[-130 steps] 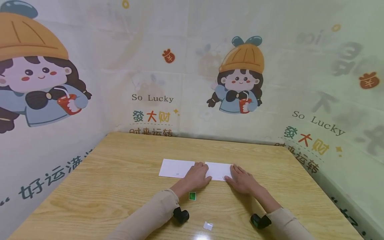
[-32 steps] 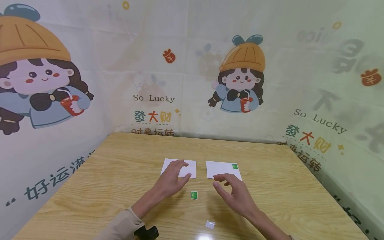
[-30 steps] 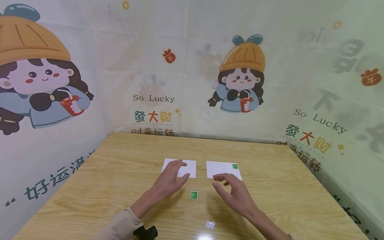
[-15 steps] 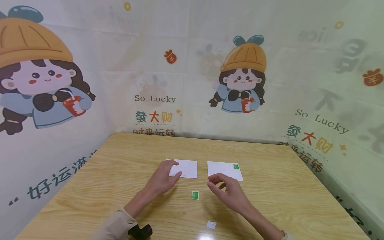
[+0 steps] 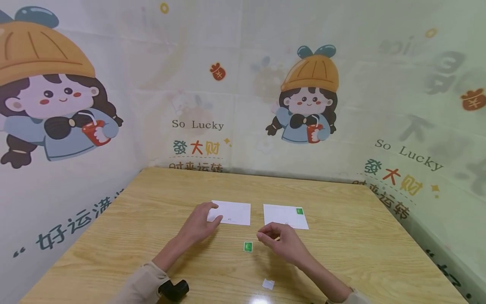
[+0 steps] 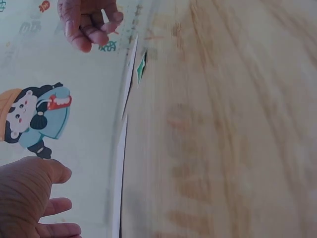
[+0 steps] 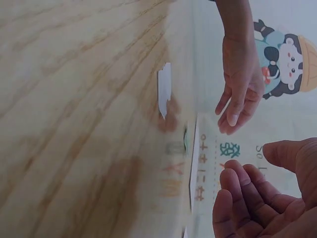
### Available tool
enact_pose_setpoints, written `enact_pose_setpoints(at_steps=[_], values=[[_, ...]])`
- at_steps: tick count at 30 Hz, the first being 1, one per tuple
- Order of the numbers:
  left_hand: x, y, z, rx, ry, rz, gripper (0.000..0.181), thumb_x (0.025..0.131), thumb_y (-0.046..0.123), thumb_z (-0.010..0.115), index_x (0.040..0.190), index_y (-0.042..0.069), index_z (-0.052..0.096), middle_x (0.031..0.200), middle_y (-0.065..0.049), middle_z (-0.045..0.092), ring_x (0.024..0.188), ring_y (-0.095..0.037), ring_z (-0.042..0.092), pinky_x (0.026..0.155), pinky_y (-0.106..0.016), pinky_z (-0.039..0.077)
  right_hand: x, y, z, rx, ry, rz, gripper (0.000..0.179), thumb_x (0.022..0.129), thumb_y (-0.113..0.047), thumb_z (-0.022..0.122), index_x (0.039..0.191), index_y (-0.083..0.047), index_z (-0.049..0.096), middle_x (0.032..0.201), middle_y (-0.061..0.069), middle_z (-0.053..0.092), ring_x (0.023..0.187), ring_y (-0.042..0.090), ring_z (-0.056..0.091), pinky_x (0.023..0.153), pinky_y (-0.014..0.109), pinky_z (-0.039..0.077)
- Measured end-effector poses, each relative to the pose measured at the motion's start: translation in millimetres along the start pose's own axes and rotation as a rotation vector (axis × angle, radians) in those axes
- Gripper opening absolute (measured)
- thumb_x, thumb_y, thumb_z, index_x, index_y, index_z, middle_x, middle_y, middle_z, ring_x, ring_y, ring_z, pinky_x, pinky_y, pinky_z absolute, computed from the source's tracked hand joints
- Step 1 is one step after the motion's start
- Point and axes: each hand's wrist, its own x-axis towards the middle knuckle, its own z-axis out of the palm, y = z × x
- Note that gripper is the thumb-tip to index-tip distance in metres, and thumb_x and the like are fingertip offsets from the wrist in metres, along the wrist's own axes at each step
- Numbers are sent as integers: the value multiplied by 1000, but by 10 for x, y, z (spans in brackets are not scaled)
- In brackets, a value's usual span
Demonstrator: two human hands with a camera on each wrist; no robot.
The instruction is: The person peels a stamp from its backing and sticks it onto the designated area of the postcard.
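Observation:
Two white envelope-like cards lie side by side on the table, a left card (image 5: 233,212) and a right card (image 5: 281,216). A green stamp (image 5: 299,211) sits at the right card's upper right corner. Nearer the person lies a loose green stamp (image 5: 248,247), which shows edge-on in the left wrist view. The left hand (image 5: 199,223) hovers by the left card's left edge, its thumb and fingers spread. My right hand (image 5: 284,242) is just right of the loose stamp, over the right card's near edge. Its fingers curve loosely, and the right wrist view shows thumb and fingers apart with nothing between.
A small white paper scrap (image 5: 268,284) lies toward the front of the wooden table (image 5: 152,194). Printed cloth walls (image 5: 247,126) rise around the table's back and sides. A black wrist camera (image 5: 174,290) is on the left sleeve.
Both hands have lifted from the cards, uncovering the right card's stamp. Lately the left hand has drawn left and the right hand leftward toward the loose stamp, its thumb and fingertips closer together.

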Motion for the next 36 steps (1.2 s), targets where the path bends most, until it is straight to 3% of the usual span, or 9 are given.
enact_pose_setpoints(at_steps=[7, 17, 29, 36], values=[[7, -95, -24, 14, -27, -48, 32, 92, 10, 72, 116, -10, 67, 118, -26, 68, 119, -44, 60, 103, -55, 46, 48, 38, 62, 61, -47, 60, 20, 96, -26, 72, 97, -7, 73, 84, 5, 73, 73, 13, 63, 59, 22, 46], [20, -219, -38, 45, -69, -86, 36, 93, 13, 70, 119, -12, 65, 119, -28, 67, 120, -46, 58, 104, -56, 45, 115, 84, 110, 46, -101, 107, 13, 93, -19, 74, 92, -6, 72, 71, 3, 69, 60, 8, 55, 52, 20, 41], [49, -240, -33, 101, -113, -130, 39, 92, 15, 71, 121, -11, 64, 120, -26, 67, 119, -44, 59, 102, -54, 47, 173, 128, 189, 38, -125, 91, 16, 93, -19, 75, 93, -3, 69, 70, 1, 68, 58, 9, 54, 50, 21, 42], [57, -257, -21, 146, -129, -117, 39, 93, 16, 71, 121, -10, 64, 120, -26, 67, 118, -42, 60, 101, -53, 48, 215, 138, 207, 18, -125, 113, 17, 91, -18, 76, 92, -3, 68, 69, -1, 67, 57, 9, 55, 51, 22, 43]])
